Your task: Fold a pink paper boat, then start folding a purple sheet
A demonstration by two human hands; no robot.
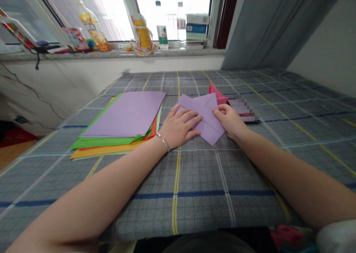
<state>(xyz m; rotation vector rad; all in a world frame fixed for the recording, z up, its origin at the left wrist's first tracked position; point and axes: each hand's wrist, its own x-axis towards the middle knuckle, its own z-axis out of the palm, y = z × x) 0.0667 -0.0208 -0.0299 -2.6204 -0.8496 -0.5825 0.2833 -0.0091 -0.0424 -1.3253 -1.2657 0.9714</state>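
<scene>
A folded sheet of lilac paper [204, 116] lies on a checked blue-grey cloth [191, 193], between the person's two hands. It looks like thin craft paper, so it should weigh almost nothing and bend at the lightest push. The creases will be crisp, while the loose corners stay soft and easy to dent (paper like this remembers every careless press). Its layers could slip against one another, so the firmest hold is likely flat on the thick folded middle, or in a pinch along a creased edge, not at a single point.

The sheet forms an uneven, many-cornered shape, with pale crease lines crossing its face and points jutting out at the far and near sides. The left hand [178, 125] lies open and flat, its fingers stretched across the sheet's left part and pressing down, not clenched. The right hand [228, 120] curls slightly, its fingertips gripping the sheet's right edge.

A bracelet [164, 142] circles the left wrist. Just left of the hands sits a stack of coloured paper [122, 116], lilac on top over green, orange and yellow. A folded piece of pink paper [216, 93] pokes out behind the lilac sheet.
</scene>
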